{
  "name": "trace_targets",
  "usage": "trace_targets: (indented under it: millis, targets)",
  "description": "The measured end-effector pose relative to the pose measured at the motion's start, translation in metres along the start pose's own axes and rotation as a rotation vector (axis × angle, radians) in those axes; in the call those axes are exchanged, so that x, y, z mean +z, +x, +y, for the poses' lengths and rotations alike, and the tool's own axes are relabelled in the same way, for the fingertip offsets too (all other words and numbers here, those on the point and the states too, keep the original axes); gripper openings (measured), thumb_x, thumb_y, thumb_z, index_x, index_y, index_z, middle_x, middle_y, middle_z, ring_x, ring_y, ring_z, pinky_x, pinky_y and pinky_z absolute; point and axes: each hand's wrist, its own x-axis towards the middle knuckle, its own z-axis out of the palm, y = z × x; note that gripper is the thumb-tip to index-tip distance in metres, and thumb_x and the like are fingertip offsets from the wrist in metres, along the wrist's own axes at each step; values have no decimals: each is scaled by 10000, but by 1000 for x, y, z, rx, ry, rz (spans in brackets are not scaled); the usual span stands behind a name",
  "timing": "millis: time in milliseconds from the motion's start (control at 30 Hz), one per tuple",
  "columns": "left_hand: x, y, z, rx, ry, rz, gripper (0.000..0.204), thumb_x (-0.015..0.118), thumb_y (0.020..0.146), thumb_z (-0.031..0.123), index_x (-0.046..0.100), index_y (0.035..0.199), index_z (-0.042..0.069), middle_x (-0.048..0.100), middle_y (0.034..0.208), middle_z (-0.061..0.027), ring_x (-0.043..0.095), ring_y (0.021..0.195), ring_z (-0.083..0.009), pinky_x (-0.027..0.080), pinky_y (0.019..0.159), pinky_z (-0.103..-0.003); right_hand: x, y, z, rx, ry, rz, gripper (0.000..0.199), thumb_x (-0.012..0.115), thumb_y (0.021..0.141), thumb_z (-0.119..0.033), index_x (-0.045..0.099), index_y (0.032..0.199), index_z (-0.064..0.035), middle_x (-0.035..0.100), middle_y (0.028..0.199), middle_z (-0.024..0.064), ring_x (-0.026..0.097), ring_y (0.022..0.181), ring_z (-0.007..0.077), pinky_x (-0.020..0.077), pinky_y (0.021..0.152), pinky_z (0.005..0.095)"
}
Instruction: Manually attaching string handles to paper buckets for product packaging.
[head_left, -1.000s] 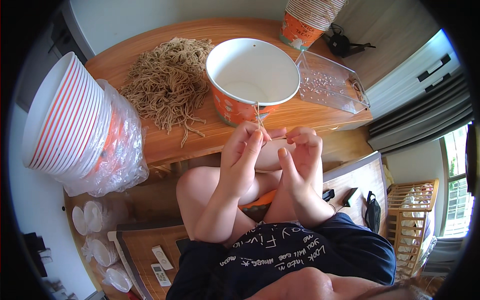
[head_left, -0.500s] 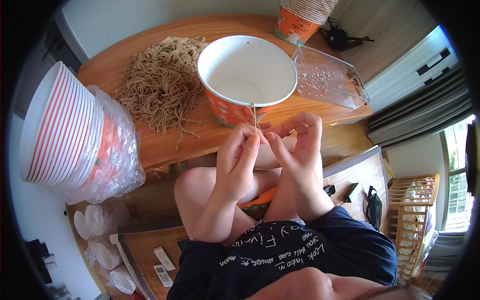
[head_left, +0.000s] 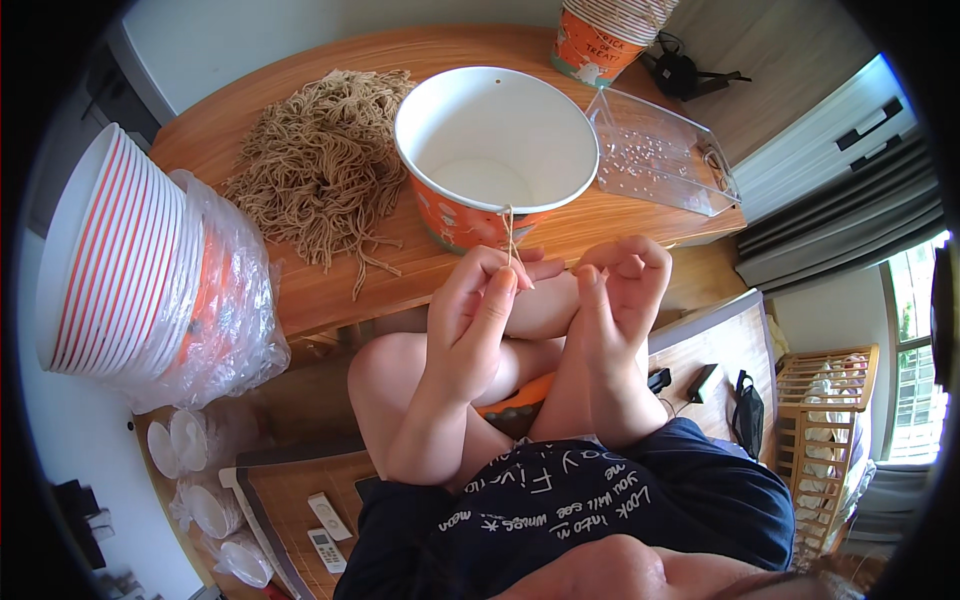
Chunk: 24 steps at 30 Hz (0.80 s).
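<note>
So here's where things stand with the big white-and-orange paper bucket (head_left: 495, 160) sitting on the wooden counter (head_left: 300, 290). A short piece of tan twine (head_left: 509, 232) hangs out of the bucket's near wall, just under the rim, so that side looks threaded already. The left hand (head_left: 478, 315) has a pinching grip on the free end of that twine, thumb and fingertips closed on it right in front of the bucket. The right hand (head_left: 622, 290) is just beside it, fingers curled in close; I can't tell if it's actually got any twine or is just helping out, too small to see.

What's left, best guess: the knot at this hole doesn't look finished, and I can't see any twine at the far side of the bucket.

Plenty of supply though. Left of the bucket there's a heap of cut tan twine pieces (head_left: 325, 160), and further left a stack of white paper buckets with orange stripes in a clear plastic bag (head_left: 130, 265). Right of the bucket sits a clear plastic tray (head_left: 665, 155), and behind it another stack of orange paper buckets (head_left: 600, 40).
</note>
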Motion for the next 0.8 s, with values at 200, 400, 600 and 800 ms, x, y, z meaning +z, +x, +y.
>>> trace_targets:
  millis: [200,400,600,800]
  targets:
    - [3,-2,1,-46,49,-11,205,424,1038,168,514,940,12,652,1054,-195,623,1117,-270,416,1013,-386,7,-1,-12,142,-9,-143,488,634,858,69,348,1244,-18,598,820,64,570,800,125,417,731,228]
    - [-4,0,0,3,-33,-23,175,445,1039,132,535,952,10,590,934,-53,611,1135,-226,417,1006,-353,-1,-3,-5,69,91,-99,493,509,876,114,292,1294,-34,616,934,114,586,869,160,420,766,274]
    - [-2,-1,1,-44,-78,-4,175,451,1036,138,552,959,17,588,946,-44,596,1164,-238,391,1047,-382,1,1,-2,-191,-162,-77,805,623,801,5,162,1456,-70,496,1313,228,491,1078,230,359,922,361]
    - [-8,0,-2,45,252,26,257,455,1035,211,577,990,-11,645,1179,-232,583,1201,-284,371,1073,-430,10,-21,-2,76,30,-301,771,650,855,-26,153,1444,-15,514,1225,190,494,1142,253,339,1009,405]
